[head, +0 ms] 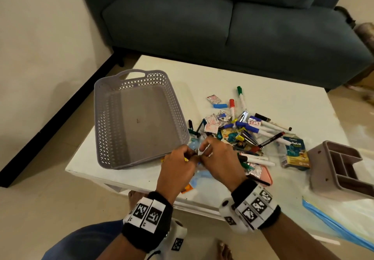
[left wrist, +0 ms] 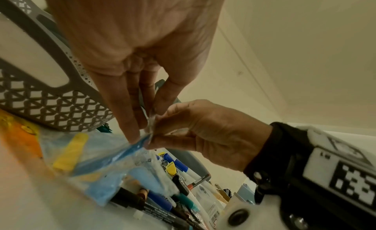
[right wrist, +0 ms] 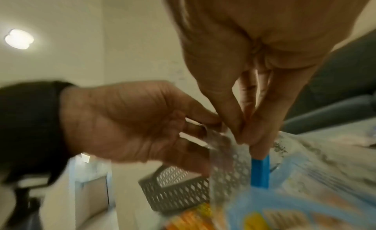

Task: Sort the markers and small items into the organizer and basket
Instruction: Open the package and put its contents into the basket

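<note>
While the basket [head: 113,106] sits beside the pile of markers [head: 253,130], the left hand [head: 178,166] and right hand [head: 220,162] both pinch a clear bag [left wrist: 114,154].

We see: basket [head: 139,118] grey, diamond lattice | worktop [head: 263,94] white | organizer [head: 340,168] mauve, right of basket | sofa [head: 222,21] teal | wristbands [head: 149,215] black-white squares | bag strip [right wrist: 260,172] blue

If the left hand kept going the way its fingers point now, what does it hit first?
Probably the clear zip bag that the left hand already pinches together with the right hand; beyond it, the marker pile. Depth is unclear.
</note>
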